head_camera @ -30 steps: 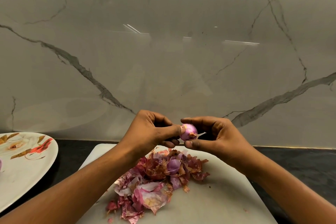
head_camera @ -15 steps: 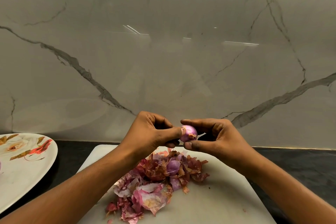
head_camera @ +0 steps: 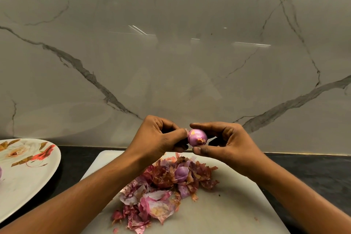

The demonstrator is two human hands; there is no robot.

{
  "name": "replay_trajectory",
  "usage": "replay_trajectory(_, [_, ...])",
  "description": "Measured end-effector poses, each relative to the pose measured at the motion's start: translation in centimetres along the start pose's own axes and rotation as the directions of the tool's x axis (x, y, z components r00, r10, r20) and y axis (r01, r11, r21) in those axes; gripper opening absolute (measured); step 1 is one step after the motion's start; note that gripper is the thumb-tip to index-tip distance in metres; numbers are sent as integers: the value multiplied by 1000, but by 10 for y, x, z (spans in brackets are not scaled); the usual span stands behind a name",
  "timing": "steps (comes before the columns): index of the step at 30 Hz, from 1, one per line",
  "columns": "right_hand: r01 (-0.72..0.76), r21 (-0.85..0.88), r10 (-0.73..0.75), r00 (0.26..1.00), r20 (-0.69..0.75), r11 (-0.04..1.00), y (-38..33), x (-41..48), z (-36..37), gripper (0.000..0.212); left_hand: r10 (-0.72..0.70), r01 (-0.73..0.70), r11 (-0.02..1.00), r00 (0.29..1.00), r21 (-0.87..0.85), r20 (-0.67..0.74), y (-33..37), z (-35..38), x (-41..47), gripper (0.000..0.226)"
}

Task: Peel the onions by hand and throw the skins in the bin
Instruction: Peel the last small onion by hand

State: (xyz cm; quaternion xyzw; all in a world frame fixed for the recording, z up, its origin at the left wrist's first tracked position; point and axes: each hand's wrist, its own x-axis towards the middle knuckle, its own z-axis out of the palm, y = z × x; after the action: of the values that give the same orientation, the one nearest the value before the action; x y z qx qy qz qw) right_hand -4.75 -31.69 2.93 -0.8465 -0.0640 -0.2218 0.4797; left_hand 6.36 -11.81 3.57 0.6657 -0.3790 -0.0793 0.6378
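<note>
One onion (head_camera: 196,137) pinched by left hand (head_camera: 161,138) and right hand (head_camera: 229,144); one skin heap (head_camera: 161,194); one plate (head_camera: 28,178), perhaps holding another.

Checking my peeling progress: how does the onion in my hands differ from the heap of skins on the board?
The onion is one smooth round bulb; the skins are many torn, papery flakes. The onion is held up between the left hand and right hand; the skins lie on the white board. Both show purple-pink, though the skins also run reddish brown.
</note>
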Motion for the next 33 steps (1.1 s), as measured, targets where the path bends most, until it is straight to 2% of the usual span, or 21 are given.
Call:
replay_trajectory(3, [50,-90,-49,999,14,995,0,-1,2,53,-16,16,1000,1000,-1,22,1,-1,0,19])
replay_trajectory(6, [88,-162,-85,996,25,983,1,-2,2,54,-34,33,999,999,39,23,-1,-2,1,14])
replay_trajectory(21, [121,-183,-122,993,7,976,2,-1,0,57,17,-16,999,999,40,-31,-5,-1,2,14])
replay_trajectory(25, [128,-243,-130,991,7,962,3,-1,1,55,110,-114,985,993,131,32,-6,-3,1,14])
replay_trajectory(28, [131,-298,-138,990,-1,945,2,-1,1,47,113,-116,980,993,164,27,-7,-3,2,12])
replay_trajectory(33, [96,-311,-110,994,-25,945,2,-3,1,50,121,-119,970,993,214,3,-7,-3,3,8])
